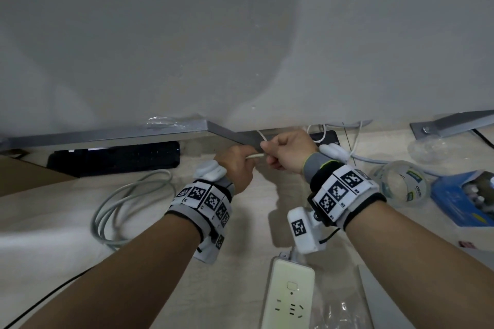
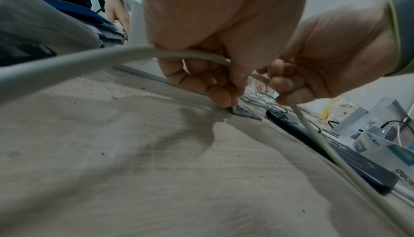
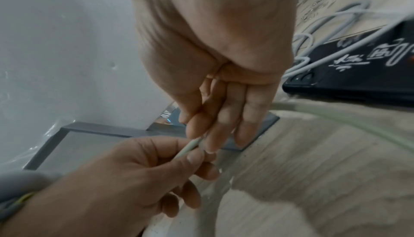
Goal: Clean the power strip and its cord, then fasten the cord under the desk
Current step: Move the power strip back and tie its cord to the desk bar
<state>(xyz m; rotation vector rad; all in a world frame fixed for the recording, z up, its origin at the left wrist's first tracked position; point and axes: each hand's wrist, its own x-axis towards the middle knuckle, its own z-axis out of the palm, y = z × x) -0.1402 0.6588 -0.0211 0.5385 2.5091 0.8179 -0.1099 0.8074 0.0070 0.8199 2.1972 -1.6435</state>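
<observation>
The cream power strip [image 1: 290, 299] lies on the floor at the bottom centre, sockets up. Its pale cord [image 1: 125, 200] loops in a coil on the left and runs up to my hands. My left hand [image 1: 242, 160] grips the cord [image 2: 89, 56] in a curled fist. My right hand [image 1: 272, 153] pinches the same cord [image 3: 190, 147] right beside it, knuckles almost touching. Both hands hover just above the floor in front of the grey metal desk foot [image 1: 227, 133]. In the right wrist view my left hand [image 3: 156, 166] holds the cord between thumb and forefinger.
A white panel [image 1: 240, 35] fills the upper view. A long black box [image 1: 115, 157] lies under it on the left. A black device [image 3: 358, 63] with white cables sits behind my right hand. A clear tape roll [image 1: 401, 184] and a blue box [image 1: 465, 197] lie at right. Grit dots the floor [image 2: 134, 134].
</observation>
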